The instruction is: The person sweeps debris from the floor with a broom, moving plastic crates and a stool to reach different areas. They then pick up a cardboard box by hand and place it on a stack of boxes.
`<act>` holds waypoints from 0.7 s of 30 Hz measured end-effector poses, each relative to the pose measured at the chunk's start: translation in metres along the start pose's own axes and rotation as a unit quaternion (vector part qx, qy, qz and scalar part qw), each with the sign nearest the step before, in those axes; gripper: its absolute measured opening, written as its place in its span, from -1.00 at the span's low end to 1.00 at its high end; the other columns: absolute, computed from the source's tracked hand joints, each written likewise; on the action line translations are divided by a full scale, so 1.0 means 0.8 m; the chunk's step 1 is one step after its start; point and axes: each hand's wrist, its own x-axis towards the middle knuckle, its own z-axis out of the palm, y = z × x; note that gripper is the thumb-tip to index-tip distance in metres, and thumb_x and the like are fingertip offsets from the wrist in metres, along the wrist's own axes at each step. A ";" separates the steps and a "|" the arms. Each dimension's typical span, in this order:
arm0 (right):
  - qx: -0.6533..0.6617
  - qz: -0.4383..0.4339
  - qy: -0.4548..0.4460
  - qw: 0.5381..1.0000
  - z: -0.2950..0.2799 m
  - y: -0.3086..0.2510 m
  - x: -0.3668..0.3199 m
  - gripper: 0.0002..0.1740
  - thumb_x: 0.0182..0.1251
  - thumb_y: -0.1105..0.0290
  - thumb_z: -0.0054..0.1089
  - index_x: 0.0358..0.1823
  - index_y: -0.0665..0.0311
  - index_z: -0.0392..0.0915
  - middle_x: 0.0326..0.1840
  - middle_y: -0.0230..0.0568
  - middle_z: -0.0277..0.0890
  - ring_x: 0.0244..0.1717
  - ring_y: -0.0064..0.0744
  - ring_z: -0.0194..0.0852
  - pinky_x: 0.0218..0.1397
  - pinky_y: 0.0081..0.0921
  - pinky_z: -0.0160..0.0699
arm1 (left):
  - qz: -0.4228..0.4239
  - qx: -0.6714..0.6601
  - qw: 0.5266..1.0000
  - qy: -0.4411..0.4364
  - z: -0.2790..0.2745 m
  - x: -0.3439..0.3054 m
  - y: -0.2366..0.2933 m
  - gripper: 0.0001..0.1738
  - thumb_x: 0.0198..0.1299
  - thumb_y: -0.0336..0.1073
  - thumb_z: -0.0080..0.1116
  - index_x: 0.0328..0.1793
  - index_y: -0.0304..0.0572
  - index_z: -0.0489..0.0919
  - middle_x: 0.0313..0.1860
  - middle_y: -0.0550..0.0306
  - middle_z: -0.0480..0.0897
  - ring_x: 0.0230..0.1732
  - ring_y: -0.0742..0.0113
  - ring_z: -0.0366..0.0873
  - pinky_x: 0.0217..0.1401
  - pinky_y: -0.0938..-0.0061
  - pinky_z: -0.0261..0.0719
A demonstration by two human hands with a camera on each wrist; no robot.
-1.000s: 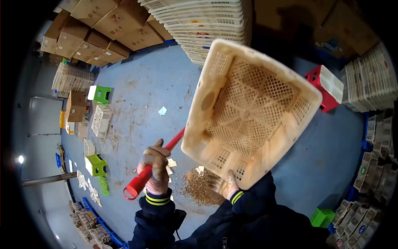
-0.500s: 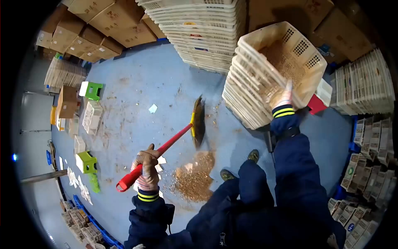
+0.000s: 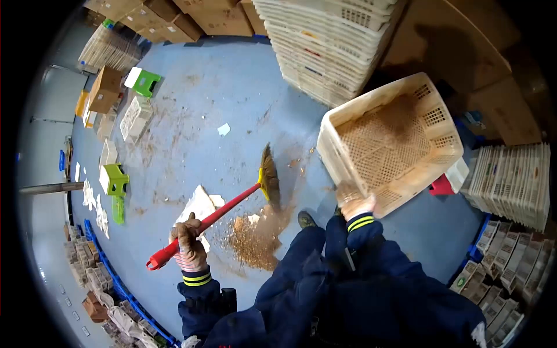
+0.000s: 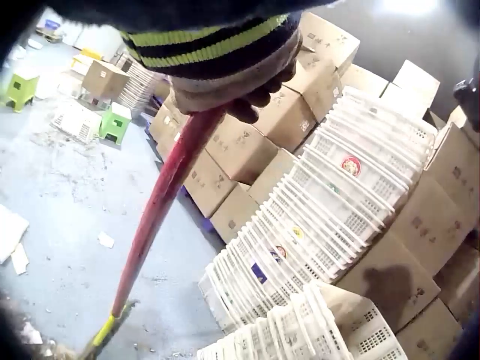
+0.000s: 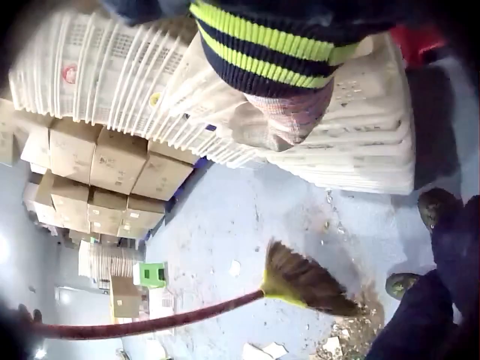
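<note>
My gloved left hand [image 3: 188,240] grips the red handle of a broom [image 3: 227,206]. The broom's dark bristle head, with its yellow collar, rests on the floor beside a heap of brown debris [image 3: 255,239]. At the near corner of a dusty cream plastic basket [image 3: 387,152] is my right hand [image 3: 355,200], gloved and motion-blurred. This basket tops a stack of similar baskets, whose layered rims [image 5: 360,161] show in the right wrist view. Brown dust coats its mesh bottom. Whether the right fingers hold the rim, I cannot tell.
A tall stack of white baskets [image 3: 331,49] stands ahead, near cardboard boxes [image 3: 214,16]. More stacked baskets [image 3: 509,182] stand at right. White sheets [image 3: 200,204] lie beside the debris. Green-and-white stools [image 3: 114,180] and a white crate [image 3: 136,119] stand at left.
The basket, earlier raised and tilted in my right hand, now lies on the stack. My right hand has moved from its side to the near corner. The left hand keeps its grip on the broom.
</note>
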 end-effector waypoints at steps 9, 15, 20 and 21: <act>-0.047 -0.005 0.035 0.998 0.035 -0.058 0.043 -0.17 0.18 -0.26 -0.35 0.15 0.36 0.33 0.25 -0.01 0.29 0.28 -0.04 0.20 0.31 -0.11 0.17 | 0.025 -0.061 0.997 0.051 -0.045 0.008 -0.020 -0.68 0.19 -0.13 0.11 -0.52 -0.13 0.41 -0.59 0.22 0.42 -0.40 0.35 0.43 0.34 -0.10 0.09; -0.223 -0.130 -0.024 0.966 0.170 -0.228 0.103 0.02 0.10 -0.32 -0.08 0.29 0.50 0.07 0.27 0.23 0.19 0.28 0.10 0.16 0.36 -0.06 0.11 | 0.039 -0.075 0.996 0.033 0.007 -0.001 -0.016 -0.59 0.20 -0.06 0.11 -0.60 -0.08 0.33 -0.63 0.27 0.31 -0.45 0.37 0.32 0.35 -0.05 0.04; -0.834 -0.108 -0.142 0.522 0.122 -0.180 0.096 -0.26 0.19 -0.04 0.05 0.26 0.30 0.16 0.02 0.09 0.45 -0.03 -0.11 0.48 0.07 -0.27 0.41 | 0.024 -0.116 0.993 -0.004 0.078 -0.010 0.012 -0.59 0.27 -0.10 0.00 -0.61 -0.08 0.33 -0.66 0.22 0.32 -0.48 0.34 0.33 0.31 0.05 0.15; -0.889 -0.095 -0.188 0.406 0.106 -0.146 0.083 -0.22 0.20 0.00 0.07 0.33 0.30 0.08 0.05 0.12 0.44 0.02 -0.12 0.47 0.11 -0.33 0.38 | 0.027 -0.119 0.993 -0.006 0.095 -0.013 0.016 -0.58 0.28 -0.10 -0.01 -0.62 -0.08 0.31 -0.66 0.22 0.32 -0.49 0.34 0.33 0.29 0.06 0.17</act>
